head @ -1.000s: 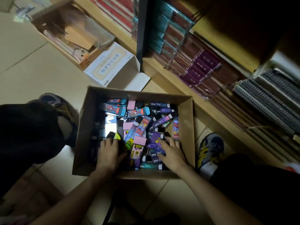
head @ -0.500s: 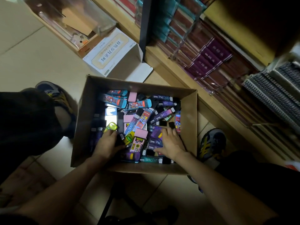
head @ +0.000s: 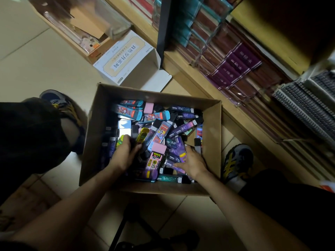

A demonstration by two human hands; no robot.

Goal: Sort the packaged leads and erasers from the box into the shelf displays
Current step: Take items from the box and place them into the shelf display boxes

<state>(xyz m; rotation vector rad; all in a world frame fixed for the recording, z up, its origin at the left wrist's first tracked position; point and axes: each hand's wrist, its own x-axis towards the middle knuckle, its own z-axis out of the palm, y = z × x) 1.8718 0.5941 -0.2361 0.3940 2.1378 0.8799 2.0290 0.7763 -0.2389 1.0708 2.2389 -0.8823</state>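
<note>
Both your hands are down inside the cardboard box [head: 211, 142], close to its near wall. Your left hand [head: 126, 153] sits on the left half of the box with its fingers curled tight; a yellow lead case [head: 142, 135] slants up out of that grip toward the middle of the box. Whether other packs are caught in the same grip cannot be told, as the hand hides them. Your right hand [head: 193, 163] is in the near right corner of the box, fingers spread and fairly straight, lying flat on a heap of purple lead packs [head: 181, 153] and holding none of them.

The rest of the stock lies loose across the box floor. A pink eraser [head: 159, 148] sits in the middle of the box between your two hands, and blue lead cases [head: 126, 109] lie along its far wall.

A white carton [head: 125, 62] stands just beyond the far wall of the box. The wooden shelf [head: 197, 82] runs along the right side of the box. One shoe [head: 235, 160] is planted just outside the box's right wall.
</note>
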